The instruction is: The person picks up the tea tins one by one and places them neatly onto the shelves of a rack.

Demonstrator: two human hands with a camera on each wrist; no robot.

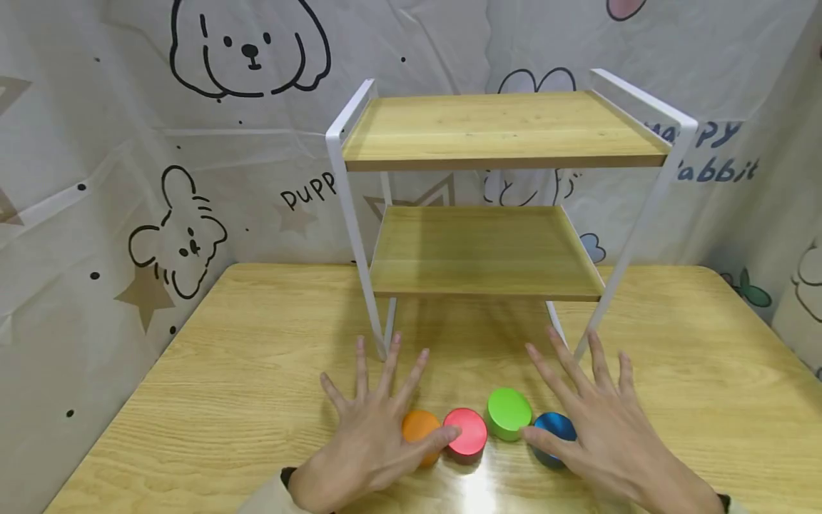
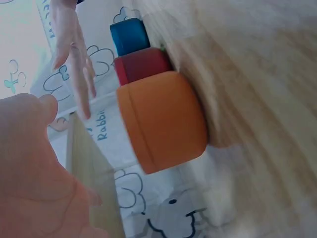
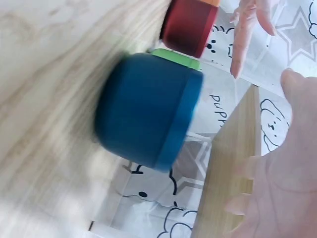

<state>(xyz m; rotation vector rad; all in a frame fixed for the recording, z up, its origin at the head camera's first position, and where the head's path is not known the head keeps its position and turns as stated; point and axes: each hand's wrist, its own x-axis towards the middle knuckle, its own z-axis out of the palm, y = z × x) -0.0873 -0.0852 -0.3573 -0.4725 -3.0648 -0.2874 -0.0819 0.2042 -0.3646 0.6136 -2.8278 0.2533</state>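
Both hands are spread with straight fingers above the table, palms down, holding nothing. My left hand (image 1: 372,428) is over the left side of a row of small round tins; its thumb overlaps the orange tin (image 1: 419,430) and reaches the edge of the red tin (image 1: 467,432) in the head view. A green tin (image 1: 509,414) stands slightly farther back. The blue tin (image 1: 554,428) is partly hidden by the thumb of my right hand (image 1: 606,428). In the left wrist view the orange tin (image 2: 163,121) stands apart from the palm; the blue tin (image 3: 148,109) does likewise in the right wrist view.
Behind the tins stands a two-tier rack with a wooden upper shelf (image 1: 507,128), a lower shelf (image 1: 481,250) and white side frames (image 1: 353,214). The wooden table (image 1: 257,371) extends to both sides. A printed cloth (image 1: 257,143) with cartoon animals hangs behind.
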